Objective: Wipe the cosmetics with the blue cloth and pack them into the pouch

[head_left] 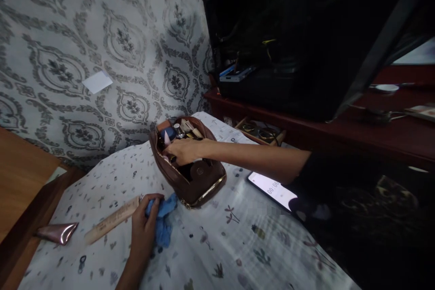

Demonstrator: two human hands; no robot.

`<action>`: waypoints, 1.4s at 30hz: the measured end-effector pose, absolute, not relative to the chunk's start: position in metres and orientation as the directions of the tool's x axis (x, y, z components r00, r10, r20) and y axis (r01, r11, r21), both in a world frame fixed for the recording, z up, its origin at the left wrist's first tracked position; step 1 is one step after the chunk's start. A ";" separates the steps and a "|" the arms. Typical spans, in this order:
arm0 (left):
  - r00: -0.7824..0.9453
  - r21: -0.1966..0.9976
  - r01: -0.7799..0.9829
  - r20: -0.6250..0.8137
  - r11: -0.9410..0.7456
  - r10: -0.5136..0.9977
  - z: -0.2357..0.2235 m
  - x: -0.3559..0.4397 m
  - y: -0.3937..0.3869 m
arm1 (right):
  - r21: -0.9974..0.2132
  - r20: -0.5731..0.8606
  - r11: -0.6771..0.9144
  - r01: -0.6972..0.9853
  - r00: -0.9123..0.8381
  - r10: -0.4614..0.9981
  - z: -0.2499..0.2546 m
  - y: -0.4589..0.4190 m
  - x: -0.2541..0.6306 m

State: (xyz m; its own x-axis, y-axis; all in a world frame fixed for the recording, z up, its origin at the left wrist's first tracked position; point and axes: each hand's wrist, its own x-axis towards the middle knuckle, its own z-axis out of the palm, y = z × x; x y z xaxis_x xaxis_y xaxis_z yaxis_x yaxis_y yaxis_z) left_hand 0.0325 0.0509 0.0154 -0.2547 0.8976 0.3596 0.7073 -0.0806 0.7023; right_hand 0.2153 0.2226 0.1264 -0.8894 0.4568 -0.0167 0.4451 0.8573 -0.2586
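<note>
A brown zip-up cosmetics bag [207,189] lies unzipped on the patterned sheet. My right hand [185,150] reaches into it, its fingers closed near a pale pink pointed item [166,138]; what they grip is partly hidden. Around that hand in the bag are a dark blue item [168,133], a silver-capped bottle [178,131] and other small cosmetics. In front of the bag, my left hand [144,217] is closed on a crumpled blue cloth [165,222]. Beside it on the left lies a long beige tube [113,220].
A shiny pink tube [64,233] rests near the wooden edge [16,253] at left. Below my right forearm, a phone [272,190] shows a timer. Behind stand a dark television [272,45], a red-brown shelf [224,104], an open drawer [280,138] and the patterned wall [125,41].
</note>
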 end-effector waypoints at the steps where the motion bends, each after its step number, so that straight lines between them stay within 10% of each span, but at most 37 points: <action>1: -0.253 0.702 0.707 0.360 -0.082 0.898 0.015 0.033 0.051 | -0.262 -0.011 0.862 0.435 -0.894 0.448 0.125 0.223 0.216; 42: -0.226 0.740 0.670 0.265 -0.048 0.937 -0.005 0.017 0.057 | -0.425 0.036 0.825 0.373 -0.904 0.427 0.123 0.218 0.213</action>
